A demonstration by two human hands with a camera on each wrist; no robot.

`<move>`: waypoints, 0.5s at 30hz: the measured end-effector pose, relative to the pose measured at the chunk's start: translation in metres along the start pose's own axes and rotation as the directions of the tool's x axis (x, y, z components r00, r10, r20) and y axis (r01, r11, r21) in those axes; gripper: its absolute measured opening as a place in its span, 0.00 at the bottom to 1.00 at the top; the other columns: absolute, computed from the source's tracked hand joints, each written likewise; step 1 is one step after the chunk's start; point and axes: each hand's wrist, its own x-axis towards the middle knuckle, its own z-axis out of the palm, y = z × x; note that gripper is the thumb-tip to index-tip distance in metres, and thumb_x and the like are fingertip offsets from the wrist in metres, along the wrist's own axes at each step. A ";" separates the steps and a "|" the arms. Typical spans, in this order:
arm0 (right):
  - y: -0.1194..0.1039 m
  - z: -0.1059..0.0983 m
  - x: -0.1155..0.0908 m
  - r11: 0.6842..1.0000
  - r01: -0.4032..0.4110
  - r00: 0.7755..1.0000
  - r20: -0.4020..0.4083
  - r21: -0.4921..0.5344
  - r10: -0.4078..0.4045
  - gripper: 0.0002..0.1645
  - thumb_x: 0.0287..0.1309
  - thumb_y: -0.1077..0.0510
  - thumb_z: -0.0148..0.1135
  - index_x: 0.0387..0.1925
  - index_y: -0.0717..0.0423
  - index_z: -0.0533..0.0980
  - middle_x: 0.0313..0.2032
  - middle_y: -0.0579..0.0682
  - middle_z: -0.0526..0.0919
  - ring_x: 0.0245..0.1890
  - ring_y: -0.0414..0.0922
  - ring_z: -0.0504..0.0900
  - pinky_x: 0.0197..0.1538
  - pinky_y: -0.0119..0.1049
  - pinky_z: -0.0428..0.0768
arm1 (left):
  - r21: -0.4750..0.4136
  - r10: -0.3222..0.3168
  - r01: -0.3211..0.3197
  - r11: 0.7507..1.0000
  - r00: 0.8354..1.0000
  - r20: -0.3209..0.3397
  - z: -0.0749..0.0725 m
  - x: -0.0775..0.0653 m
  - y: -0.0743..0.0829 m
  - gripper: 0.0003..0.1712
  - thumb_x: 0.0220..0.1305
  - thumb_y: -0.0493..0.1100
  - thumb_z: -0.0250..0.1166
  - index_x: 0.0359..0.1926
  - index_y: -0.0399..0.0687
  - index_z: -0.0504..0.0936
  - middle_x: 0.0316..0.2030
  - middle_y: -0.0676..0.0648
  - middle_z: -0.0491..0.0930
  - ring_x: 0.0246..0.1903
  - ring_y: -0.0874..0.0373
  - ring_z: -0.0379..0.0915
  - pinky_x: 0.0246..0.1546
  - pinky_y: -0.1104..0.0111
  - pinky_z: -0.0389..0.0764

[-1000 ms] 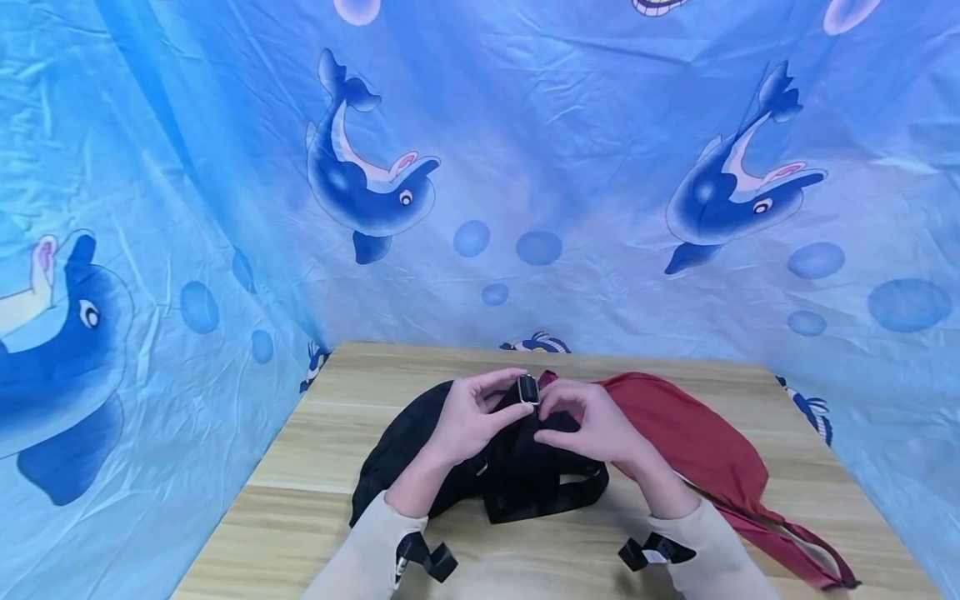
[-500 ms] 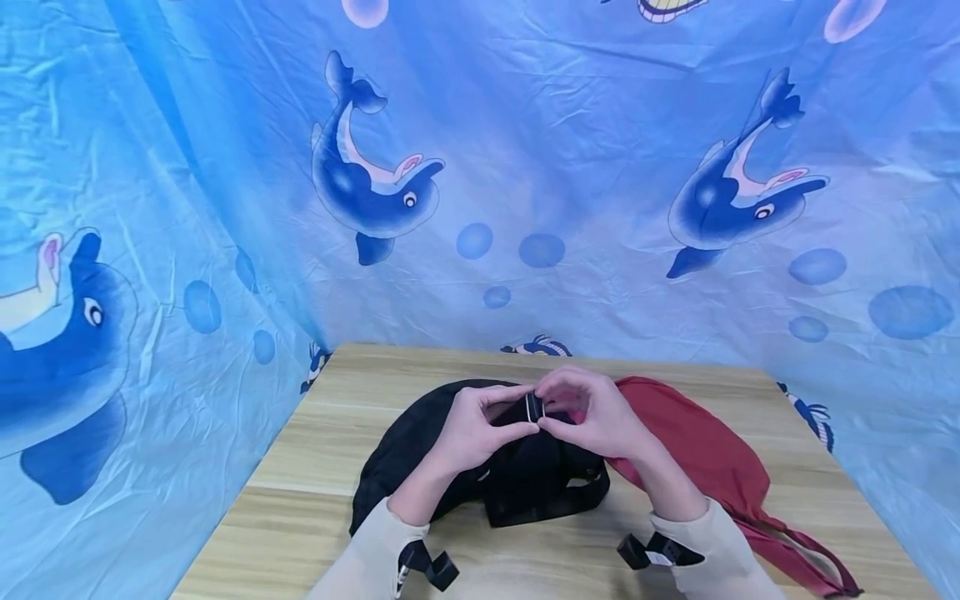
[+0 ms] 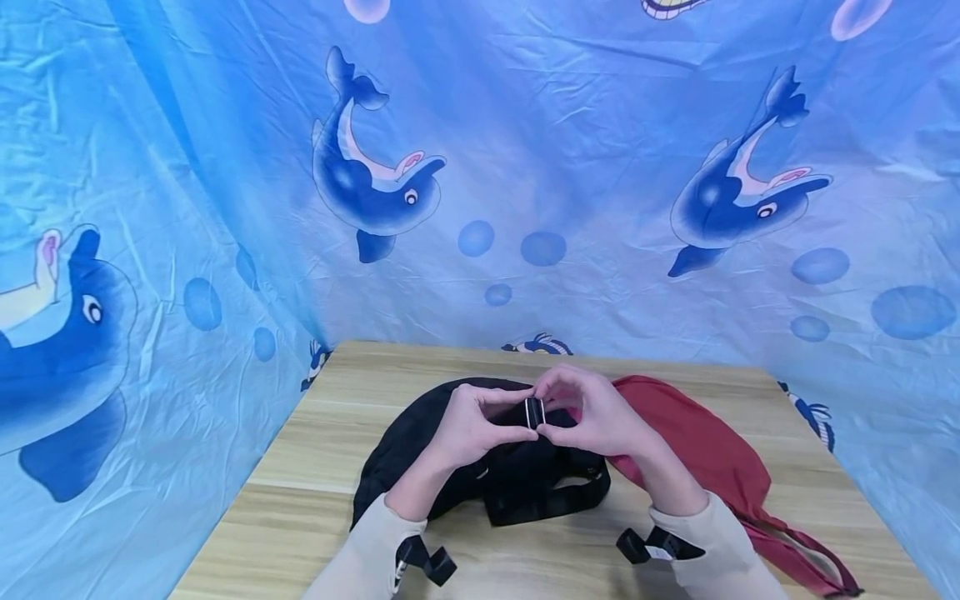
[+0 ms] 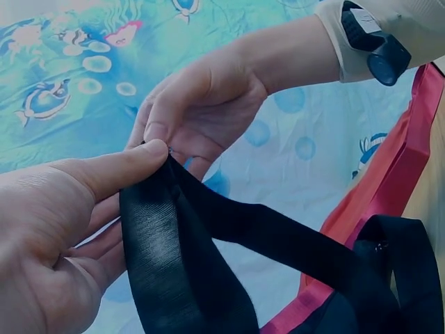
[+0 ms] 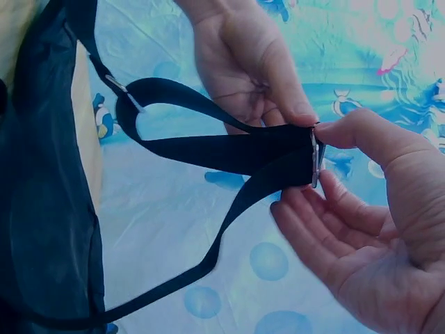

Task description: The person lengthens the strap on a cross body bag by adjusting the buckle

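the person wears a cream, long fabric left sleeve [image 3: 363, 550] and a matching cream right sleeve [image 3: 722, 554], each ending near the wrist. a black left wrist strap [image 3: 410, 550] bears a small, boxy black left camera [image 3: 440, 567]. a black right wrist strap [image 3: 684, 546] carries a black right camera [image 4: 388, 61] with a rounded end and a white rectangular label [image 4: 366, 20].

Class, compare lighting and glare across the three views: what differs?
Head view: bright light on the wooden table; left wrist view: dimmer, bluish, with a pale sheen on the black strap; right wrist view: bluish too, the metal slider pale against dark webbing.
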 end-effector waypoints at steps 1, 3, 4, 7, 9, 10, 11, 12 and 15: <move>-0.001 -0.001 0.001 1.000 -0.009 1.000 0.009 0.003 0.009 0.22 0.53 0.69 0.79 0.47 0.56 0.79 0.47 0.53 0.85 0.44 0.43 0.90 0.54 0.43 0.91 | -0.010 -0.003 0.003 1.000 1.000 0.006 0.000 0.000 0.000 0.28 0.55 0.34 0.83 0.58 0.43 0.89 0.55 0.41 0.90 0.56 0.53 0.88 0.57 0.67 0.87; -0.002 -0.002 0.002 0.999 -0.037 0.999 0.026 0.020 0.036 0.21 0.52 0.70 0.77 0.45 0.57 0.78 0.43 0.53 0.85 0.40 0.43 0.89 0.51 0.42 0.91 | -0.024 -0.004 0.004 1.000 1.000 0.020 0.001 0.000 0.001 0.27 0.55 0.34 0.82 0.58 0.43 0.89 0.55 0.41 0.90 0.56 0.53 0.88 0.57 0.67 0.87; -0.003 -0.003 0.003 0.998 -0.056 0.998 0.033 0.034 0.055 0.20 0.52 0.70 0.77 0.45 0.58 0.78 0.41 0.53 0.85 0.38 0.42 0.88 0.49 0.42 0.92 | -0.029 -0.001 0.002 1.000 1.000 0.027 0.001 0.000 0.001 0.27 0.56 0.34 0.82 0.58 0.42 0.89 0.55 0.41 0.90 0.56 0.53 0.88 0.57 0.67 0.87; -0.005 -0.003 0.005 0.992 -0.110 0.993 0.038 0.069 0.108 0.19 0.52 0.72 0.74 0.44 0.61 0.77 0.37 0.54 0.83 0.35 0.43 0.86 0.46 0.39 0.91 | -0.041 0.009 -0.008 0.999 1.000 0.027 0.002 0.001 0.001 0.26 0.56 0.33 0.81 0.58 0.40 0.89 0.53 0.39 0.90 0.55 0.53 0.89 0.58 0.67 0.87; -0.008 -0.003 0.006 0.987 -0.136 0.990 0.031 0.086 0.134 0.19 0.52 0.72 0.73 0.45 0.62 0.76 0.36 0.55 0.82 0.34 0.43 0.85 0.46 0.36 0.90 | -0.044 0.009 -0.009 0.999 1.000 0.009 0.002 0.002 0.002 0.24 0.56 0.32 0.81 0.56 0.39 0.90 0.52 0.38 0.91 0.53 0.54 0.90 0.57 0.67 0.87; -0.009 -0.003 0.007 0.985 -0.147 0.989 0.026 0.094 0.145 0.19 0.53 0.72 0.72 0.45 0.63 0.76 0.36 0.55 0.82 0.35 0.43 0.84 0.46 0.35 0.89 | -0.044 0.009 -0.009 0.999 1.000 -0.003 0.002 0.003 0.001 0.24 0.56 0.32 0.80 0.55 0.38 0.90 0.51 0.38 0.91 0.52 0.54 0.90 0.57 0.67 0.87; -0.010 -0.003 0.008 0.983 -0.156 0.988 0.018 0.097 0.155 0.19 0.53 0.71 0.72 0.45 0.63 0.75 0.37 0.56 0.82 0.35 0.43 0.84 0.46 0.34 0.89 | -0.045 0.006 -0.007 0.999 1.000 -0.018 0.003 0.003 0.001 0.23 0.56 0.32 0.80 0.54 0.38 0.90 0.50 0.38 0.91 0.51 0.54 0.90 0.57 0.67 0.87; -0.011 -0.002 0.008 0.981 -0.164 0.986 0.008 0.103 0.164 0.19 0.53 0.71 0.72 0.46 0.63 0.75 0.37 0.56 0.82 0.35 0.43 0.84 0.47 0.33 0.89 | -0.052 0.001 -0.003 0.999 1.000 -0.029 0.003 0.004 0.001 0.22 0.55 0.32 0.80 0.54 0.38 0.91 0.50 0.38 0.91 0.51 0.54 0.90 0.57 0.67 0.87; -0.013 -0.001 0.010 0.978 -0.182 0.982 -0.037 0.097 0.186 0.18 0.55 0.70 0.71 0.46 0.63 0.75 0.39 0.56 0.82 0.36 0.43 0.85 0.47 0.31 0.88 | -0.069 -0.017 0.013 0.998 0.998 -0.060 0.004 0.005 0.000 0.22 0.55 0.32 0.80 0.53 0.38 0.91 0.51 0.37 0.91 0.52 0.54 0.90 0.58 0.68 0.87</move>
